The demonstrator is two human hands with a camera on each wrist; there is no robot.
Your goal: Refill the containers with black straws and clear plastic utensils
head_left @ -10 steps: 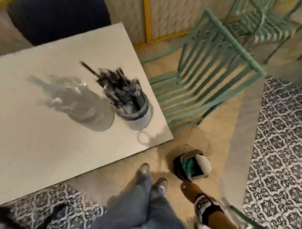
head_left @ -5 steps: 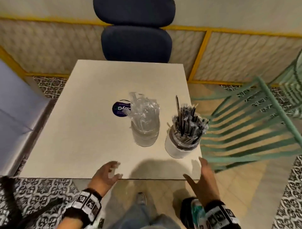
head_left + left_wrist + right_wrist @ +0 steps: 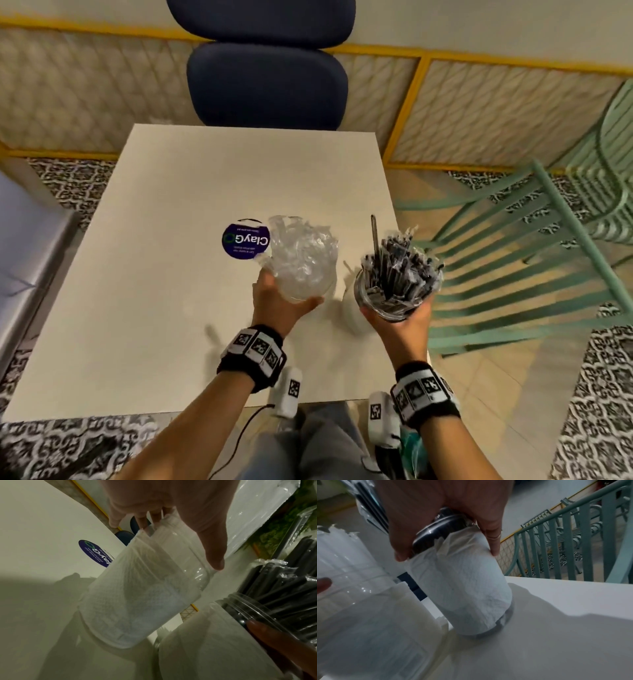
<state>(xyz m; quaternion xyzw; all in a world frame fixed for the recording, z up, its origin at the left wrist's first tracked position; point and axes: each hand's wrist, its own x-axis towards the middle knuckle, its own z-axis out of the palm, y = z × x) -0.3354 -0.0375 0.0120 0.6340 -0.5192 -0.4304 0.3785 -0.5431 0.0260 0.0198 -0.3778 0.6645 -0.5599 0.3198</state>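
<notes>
My left hand grips a clear jar stuffed with wrapped clear plastic utensils; the jar is lined with white paper and tilts above the table in the left wrist view, fingers around its rim. My right hand grips a second paper-lined jar full of wrapped black straws, near the table's right edge. In the right wrist view that jar leans with its base touching the table, fingers curled round its neck.
The white square table carries a round blue sticker just behind the utensil jar. A dark blue chair stands at the far side. A green slatted chair is close on the right. A grey bench sits left.
Half a second ago both hands hovered open at the table's near edge; now each has reached forward and taken hold of a jar, and the jars are tilted or lifted.
</notes>
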